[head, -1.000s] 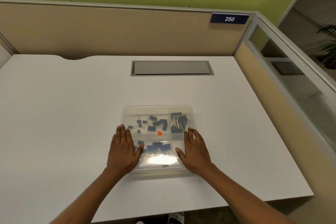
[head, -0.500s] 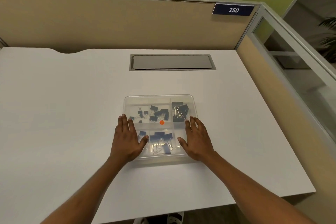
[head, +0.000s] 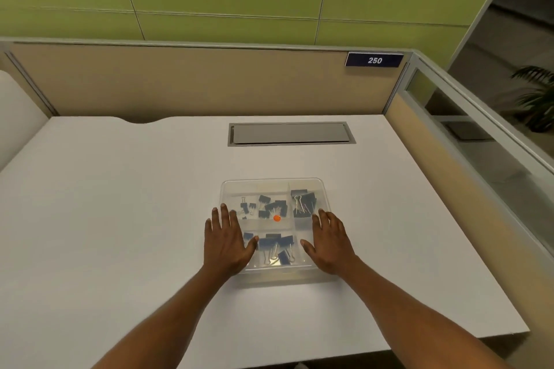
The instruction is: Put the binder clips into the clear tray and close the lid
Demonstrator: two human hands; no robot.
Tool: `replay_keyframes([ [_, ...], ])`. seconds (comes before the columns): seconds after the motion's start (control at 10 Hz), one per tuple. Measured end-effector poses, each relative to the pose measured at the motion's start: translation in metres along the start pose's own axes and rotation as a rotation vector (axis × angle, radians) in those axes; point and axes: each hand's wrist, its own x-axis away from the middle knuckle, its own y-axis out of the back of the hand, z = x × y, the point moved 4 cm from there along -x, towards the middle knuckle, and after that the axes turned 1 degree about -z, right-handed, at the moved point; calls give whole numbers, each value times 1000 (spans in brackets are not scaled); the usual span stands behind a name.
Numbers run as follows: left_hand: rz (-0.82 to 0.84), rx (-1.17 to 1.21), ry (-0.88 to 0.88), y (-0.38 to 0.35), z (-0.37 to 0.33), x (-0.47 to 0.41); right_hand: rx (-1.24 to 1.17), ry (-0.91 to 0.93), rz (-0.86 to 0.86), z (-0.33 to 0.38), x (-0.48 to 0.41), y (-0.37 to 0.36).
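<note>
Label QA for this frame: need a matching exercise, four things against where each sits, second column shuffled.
1. left hand
2. right hand
3. orange dot
4. grey hatch

a. flat on the right of the clear tray
b. set into the desk, beyond the tray
c. flat on the left of the tray
d. near the tray's middle

Pairs: 1-c, 2-a, 3-d, 4-b

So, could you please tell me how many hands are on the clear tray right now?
2. The left hand lies flat on the near-left part of the clear tray; the right hand on its near-right part.
</note>
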Motion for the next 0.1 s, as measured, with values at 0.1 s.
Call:
replay_keyframes([
  [0.1, -48, -53, -73, 8, -7, 3, 35, 24, -21, 6, -2, 5],
])
